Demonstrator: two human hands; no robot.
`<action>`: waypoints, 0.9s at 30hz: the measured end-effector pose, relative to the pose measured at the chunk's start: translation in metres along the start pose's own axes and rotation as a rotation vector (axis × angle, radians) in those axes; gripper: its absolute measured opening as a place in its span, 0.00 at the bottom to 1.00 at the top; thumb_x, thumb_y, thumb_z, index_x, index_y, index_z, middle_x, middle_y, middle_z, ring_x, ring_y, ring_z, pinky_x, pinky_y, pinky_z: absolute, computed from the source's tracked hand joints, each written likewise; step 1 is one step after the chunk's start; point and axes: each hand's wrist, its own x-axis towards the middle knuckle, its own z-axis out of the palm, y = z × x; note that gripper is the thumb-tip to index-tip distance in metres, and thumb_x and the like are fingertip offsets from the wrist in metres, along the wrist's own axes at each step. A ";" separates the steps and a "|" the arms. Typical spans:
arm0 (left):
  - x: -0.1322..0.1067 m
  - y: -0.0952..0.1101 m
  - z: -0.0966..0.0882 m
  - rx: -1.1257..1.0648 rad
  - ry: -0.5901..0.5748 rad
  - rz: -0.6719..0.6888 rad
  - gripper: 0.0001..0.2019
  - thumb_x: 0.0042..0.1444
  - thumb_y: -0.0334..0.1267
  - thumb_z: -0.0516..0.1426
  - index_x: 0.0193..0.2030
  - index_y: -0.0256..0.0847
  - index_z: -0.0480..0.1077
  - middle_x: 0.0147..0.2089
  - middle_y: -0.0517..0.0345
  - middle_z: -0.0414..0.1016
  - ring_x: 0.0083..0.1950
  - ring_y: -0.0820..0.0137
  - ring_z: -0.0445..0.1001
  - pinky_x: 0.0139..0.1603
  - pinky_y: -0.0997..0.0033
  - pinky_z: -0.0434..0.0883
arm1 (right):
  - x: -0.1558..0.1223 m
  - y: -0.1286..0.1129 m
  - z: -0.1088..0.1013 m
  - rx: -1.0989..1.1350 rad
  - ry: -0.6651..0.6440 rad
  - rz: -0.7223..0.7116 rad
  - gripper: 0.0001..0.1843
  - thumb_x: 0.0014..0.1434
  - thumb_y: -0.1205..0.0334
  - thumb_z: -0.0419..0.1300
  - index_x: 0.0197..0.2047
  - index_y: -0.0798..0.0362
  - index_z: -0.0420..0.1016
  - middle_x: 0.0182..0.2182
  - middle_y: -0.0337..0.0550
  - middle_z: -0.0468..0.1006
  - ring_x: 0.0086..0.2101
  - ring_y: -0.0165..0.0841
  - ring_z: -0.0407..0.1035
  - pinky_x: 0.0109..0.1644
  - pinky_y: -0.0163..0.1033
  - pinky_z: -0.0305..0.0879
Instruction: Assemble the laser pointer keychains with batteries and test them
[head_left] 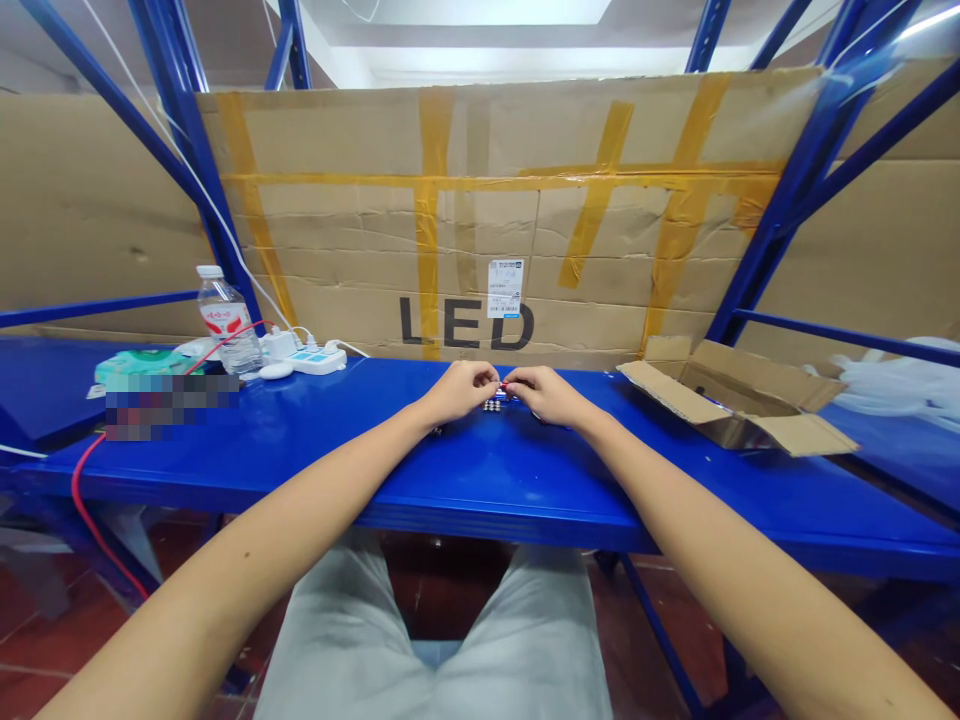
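Note:
My left hand (461,390) and my right hand (553,395) meet above the middle of the blue table, both with fingers closed in a pinch. Between the fingertips shows a small red piece (504,385), at the tips of my right fingers; its kind is too small to tell. Whatever my left fingers pinch is hidden. Just below the fingertips, several small shiny metal parts (492,406) sit close together on the table. Something dark, mostly covered, lies under my right hand, and a few tiny bits (437,431) are beneath my left wrist.
The blue table (480,490) has an open cardboard box (739,400) at right. At left stand a water bottle (229,325), a white power strip (319,358) and a green packet (142,366). A red cable (90,500) hangs over the edge. Large cardboard (330,240) rises behind.

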 end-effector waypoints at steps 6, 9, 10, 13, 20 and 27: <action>-0.001 0.001 -0.001 0.027 -0.031 -0.014 0.05 0.54 0.33 0.55 0.33 0.36 0.71 0.21 0.64 0.69 0.22 0.76 0.65 0.26 0.75 0.61 | 0.001 0.005 0.007 0.138 0.098 0.041 0.12 0.49 0.59 0.64 0.34 0.53 0.67 0.34 0.43 0.77 0.35 0.36 0.71 0.40 0.41 0.66; -0.002 0.001 -0.001 0.030 -0.037 -0.014 0.05 0.55 0.34 0.55 0.34 0.37 0.71 0.21 0.65 0.69 0.22 0.76 0.65 0.26 0.75 0.61 | 0.000 0.003 0.005 0.215 0.085 0.049 0.11 0.51 0.57 0.64 0.31 0.53 0.66 0.31 0.42 0.76 0.32 0.34 0.71 0.37 0.39 0.66; -0.002 0.001 0.000 0.039 -0.035 -0.009 0.05 0.55 0.35 0.55 0.34 0.37 0.71 0.21 0.65 0.69 0.22 0.76 0.65 0.26 0.75 0.61 | 0.000 0.002 0.004 0.228 0.072 0.061 0.12 0.51 0.56 0.64 0.31 0.53 0.67 0.29 0.41 0.76 0.29 0.33 0.70 0.34 0.38 0.66; -0.003 0.001 0.000 0.068 -0.035 0.011 0.06 0.55 0.36 0.55 0.34 0.37 0.71 0.21 0.64 0.69 0.23 0.76 0.65 0.26 0.75 0.60 | -0.003 -0.001 0.001 0.244 0.022 0.143 0.11 0.53 0.54 0.62 0.31 0.53 0.68 0.21 0.36 0.71 0.19 0.28 0.63 0.23 0.34 0.58; -0.001 0.002 0.001 -0.003 -0.031 -0.036 0.05 0.54 0.35 0.55 0.34 0.36 0.71 0.22 0.63 0.70 0.22 0.75 0.66 0.26 0.74 0.62 | 0.000 -0.002 -0.002 0.271 -0.029 0.159 0.12 0.54 0.54 0.62 0.34 0.54 0.71 0.19 0.35 0.70 0.18 0.29 0.65 0.23 0.35 0.61; 0.010 0.005 -0.010 -0.291 0.256 -0.002 0.03 0.47 0.33 0.58 0.27 0.35 0.70 0.32 0.54 0.77 0.33 0.71 0.73 0.39 0.68 0.70 | 0.006 0.006 -0.031 0.048 0.316 0.231 0.18 0.63 0.53 0.52 0.32 0.57 0.74 0.31 0.49 0.78 0.31 0.33 0.70 0.36 0.37 0.66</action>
